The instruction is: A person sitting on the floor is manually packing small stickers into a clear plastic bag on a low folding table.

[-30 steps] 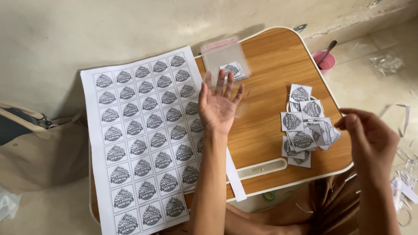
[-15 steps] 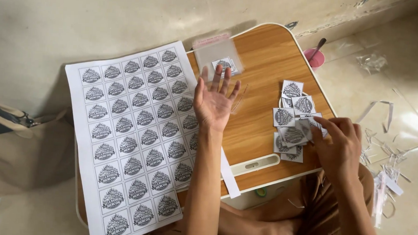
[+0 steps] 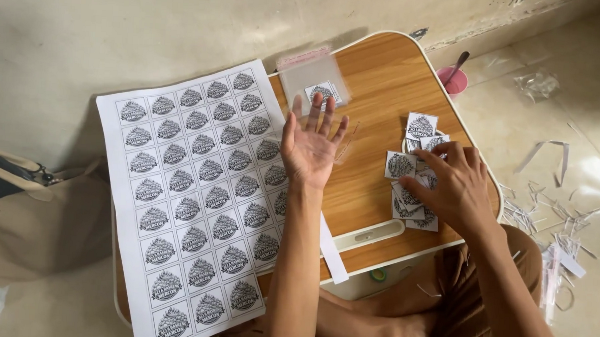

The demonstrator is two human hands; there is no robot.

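My left hand (image 3: 311,145) hovers palm up with fingers spread over the small wooden lap table (image 3: 377,91), just below a clear plastic bag (image 3: 312,78) that holds one square label. A large white sheet (image 3: 191,191) printed with several black round labels lies on the table's left part. My right hand (image 3: 451,185) rests on a loose pile of cut square labels (image 3: 408,166) at the table's right side, fingers pressing on them.
A pink cup (image 3: 452,79) with a stick in it stands on the floor beyond the table. Paper strips (image 3: 554,220) litter the floor at right. A beige bag (image 3: 34,224) lies at left. A white strip (image 3: 330,247) lies by the sheet.
My right hand has moved left from the air by the table's edge down onto the pile of cut labels. My left hand has stayed open in place.
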